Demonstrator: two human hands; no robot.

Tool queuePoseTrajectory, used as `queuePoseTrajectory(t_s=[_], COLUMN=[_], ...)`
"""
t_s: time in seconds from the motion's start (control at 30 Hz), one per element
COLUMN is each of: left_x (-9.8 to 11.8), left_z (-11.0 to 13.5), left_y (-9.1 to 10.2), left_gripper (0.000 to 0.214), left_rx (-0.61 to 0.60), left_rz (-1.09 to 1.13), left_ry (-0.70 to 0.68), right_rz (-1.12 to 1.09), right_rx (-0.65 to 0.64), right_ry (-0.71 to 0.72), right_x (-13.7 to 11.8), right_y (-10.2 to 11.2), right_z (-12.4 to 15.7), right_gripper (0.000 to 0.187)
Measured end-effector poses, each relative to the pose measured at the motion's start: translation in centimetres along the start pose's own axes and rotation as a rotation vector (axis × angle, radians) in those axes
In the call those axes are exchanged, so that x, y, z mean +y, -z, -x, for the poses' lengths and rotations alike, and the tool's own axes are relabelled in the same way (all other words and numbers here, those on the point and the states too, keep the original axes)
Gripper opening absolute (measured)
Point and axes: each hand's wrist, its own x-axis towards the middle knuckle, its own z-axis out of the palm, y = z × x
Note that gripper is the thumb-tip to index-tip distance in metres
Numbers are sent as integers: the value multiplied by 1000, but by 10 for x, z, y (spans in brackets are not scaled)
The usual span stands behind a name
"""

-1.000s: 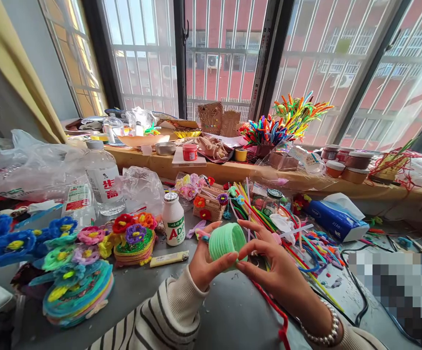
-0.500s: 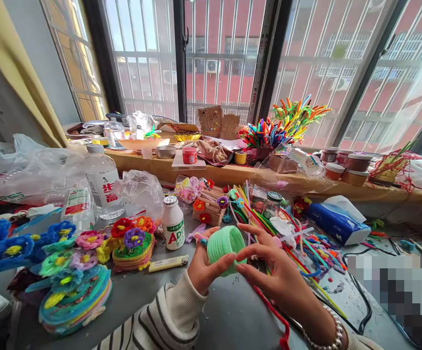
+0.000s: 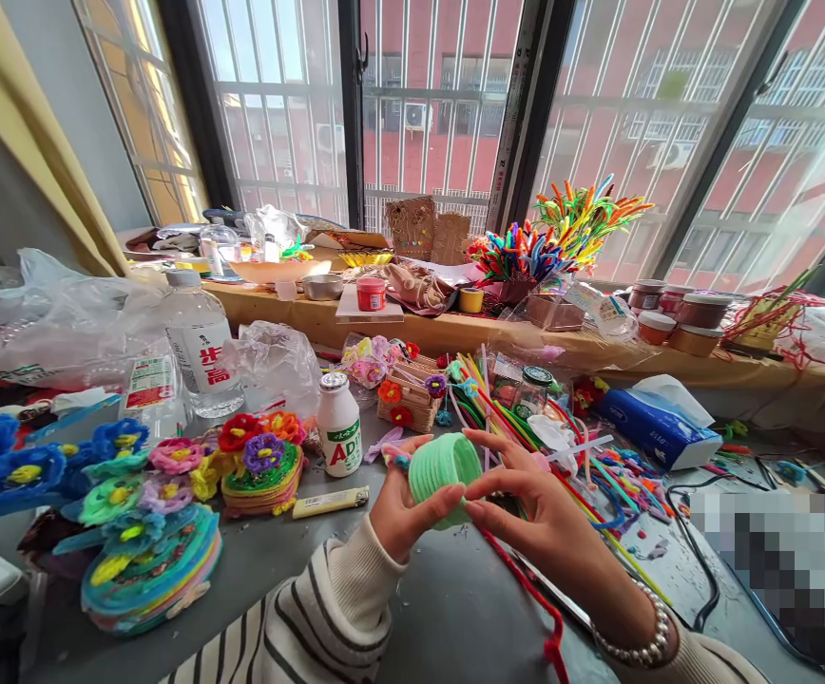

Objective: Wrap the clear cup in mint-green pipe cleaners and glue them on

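Observation:
A mint-green ribbed cup (image 3: 435,473), which looks wound from coils of pipe cleaner, is held above the table on its side, its open end turned to the right. My left hand (image 3: 399,513) is wrapped around its closed side, thumb pressed along the near wall. At the near rim, the thumb and a finger of my right hand (image 3: 539,508) pinch the edge, while another finger reaches over the top rim. A small pink-and-blue piece (image 3: 396,458) shows by my left fingers; whether they hold it I cannot tell. A red pipe cleaner (image 3: 547,608) lies below my right hand.
A white drink bottle (image 3: 338,427) and a lighter (image 3: 331,502) stand and lie left of my hands. Fuzzy flower pieces (image 3: 148,570) fill the left side. Loose pipe cleaners, a blue tissue pack (image 3: 651,427) and a black cable (image 3: 708,570) lie to the right.
The view has shifted slightly. The green cup has turned a little in my hands, its opening facing slightly more upward; both hands keep nearly the same hold.

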Motion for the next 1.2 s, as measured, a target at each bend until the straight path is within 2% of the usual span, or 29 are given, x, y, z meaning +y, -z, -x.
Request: queuePoseTrajectory(t_s=[0.43, 0.57, 0.67, 0.77, 0.87, 0.93, 1.07, 1.2], left_x=[8, 11, 17, 23, 26, 27, 25, 26], left_z=[6, 6, 5, 4, 4, 4, 6, 6], left_y=[-1, -2, -3, -3, -3, -3, -2, 0], left_gripper=[67, 63, 58, 53, 50, 48, 50, 50], left_rx=[-26, -19, -28, -32, -21, -22, -52, -73], left_rz=[15, -27, 24, 99, 134, 170, 204, 241], left_ry=[101, 140, 191, 236, 238, 230, 203, 205], right_rz=[-39, 1, 12, 67, 273, 422, 565, 551], right_rx=[9, 34, 66, 195, 381, 443, 453, 398], right_ry=[-30, -14, -1, 64, 170, 245, 362, 370], right_x=[1, 0, 0, 0, -2, -3, -3, -5], right_y=[-1, -2, -1, -1, -7, -15, -28, -27], right_z=[1, 1, 0, 2, 6, 9, 12, 11], right_gripper=[18, 19, 21, 21, 19, 20, 18, 14])
